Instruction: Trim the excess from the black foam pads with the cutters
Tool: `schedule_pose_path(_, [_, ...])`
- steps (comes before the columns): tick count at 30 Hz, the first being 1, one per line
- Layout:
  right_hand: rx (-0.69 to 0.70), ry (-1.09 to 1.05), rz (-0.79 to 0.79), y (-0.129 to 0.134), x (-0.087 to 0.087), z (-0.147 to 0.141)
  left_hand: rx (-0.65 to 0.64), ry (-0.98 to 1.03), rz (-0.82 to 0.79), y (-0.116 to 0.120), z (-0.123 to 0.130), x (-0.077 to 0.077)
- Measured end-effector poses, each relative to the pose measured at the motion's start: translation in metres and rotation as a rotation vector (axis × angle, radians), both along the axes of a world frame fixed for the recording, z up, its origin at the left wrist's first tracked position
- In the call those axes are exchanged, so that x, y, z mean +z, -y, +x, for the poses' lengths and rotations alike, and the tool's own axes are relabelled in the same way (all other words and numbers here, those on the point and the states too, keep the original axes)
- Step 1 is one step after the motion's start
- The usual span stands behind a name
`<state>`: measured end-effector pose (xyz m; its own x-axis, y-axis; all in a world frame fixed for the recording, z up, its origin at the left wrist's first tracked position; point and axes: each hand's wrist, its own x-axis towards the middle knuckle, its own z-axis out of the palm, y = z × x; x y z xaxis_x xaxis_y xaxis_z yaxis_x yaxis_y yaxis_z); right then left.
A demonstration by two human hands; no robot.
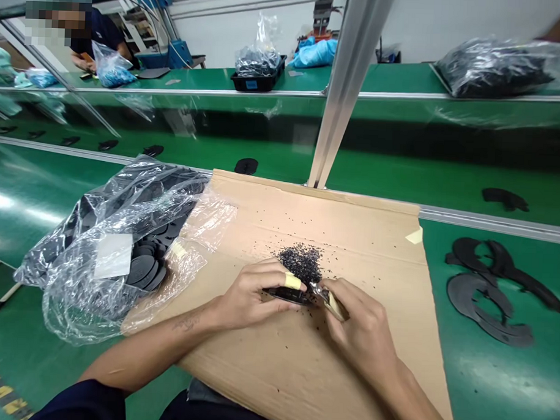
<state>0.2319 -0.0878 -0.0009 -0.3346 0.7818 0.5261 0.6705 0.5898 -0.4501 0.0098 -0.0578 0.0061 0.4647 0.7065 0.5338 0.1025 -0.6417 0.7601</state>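
Observation:
My left hand (249, 296) is closed around a flat black plastic part (288, 295), with yellow tape on one finger. In my right hand (365, 320) is a pair of cutting pliers (334, 305); its metal jaws are at the right end of the part. Whether the jaws touch the part I cannot tell. A pile of tiny black bits (301, 261) lies just beyond both hands on a sheet of cardboard (362, 228). My fingers hide much of the part and of the plier handles.
Left of the cardboard lies a clear plastic bag (109, 222) of black round parts (144, 269). Curved black pieces (479, 293) lie at the right. Beyond a metal post (342, 89), several black parts lie on the green belt (282, 143). A person (102, 35) works at the back left.

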Motion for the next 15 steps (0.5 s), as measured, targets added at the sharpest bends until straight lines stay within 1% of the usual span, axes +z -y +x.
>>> schedule_pose_path(3, [-0.095, 0.203, 0.095, -0.0053, 0.0009, 0.003, 0.005, -0.052, 0.031, -0.0005, -0.0001, -0.0001])
schedule_pose_path(5, [-0.115, 0.335, 0.131, -0.0063, 0.0029, 0.0035, -0.007, -0.136, 0.058, -0.0001, 0.0003, -0.0009])
schedule_pose_path(7, [-0.118, 0.406, 0.142, -0.0056, 0.0046, 0.0031, -0.008, -0.233, 0.092, 0.0003, 0.0006, -0.0028])
schedule_pose_path(9, [-0.127, 0.429, 0.127, -0.005, 0.0048, 0.0033, 0.023, -0.3, 0.125, -0.0001, 0.0, -0.0052])
schedule_pose_path(11, [-0.135, 0.371, 0.087, -0.0059, 0.0042, 0.0045, 0.075, -0.307, 0.14, -0.0014, -0.0012, -0.007])
schedule_pose_path(12, [-0.127, 0.298, 0.049, -0.0067, 0.0042, 0.0051, 0.096, -0.287, 0.131, -0.0023, -0.0018, -0.0075])
schedule_pose_path(15, [-0.014, -0.046, -0.152, -0.0081, 0.0076, 0.0043, 0.101, -0.176, 0.043, -0.0029, -0.0016, -0.0073])
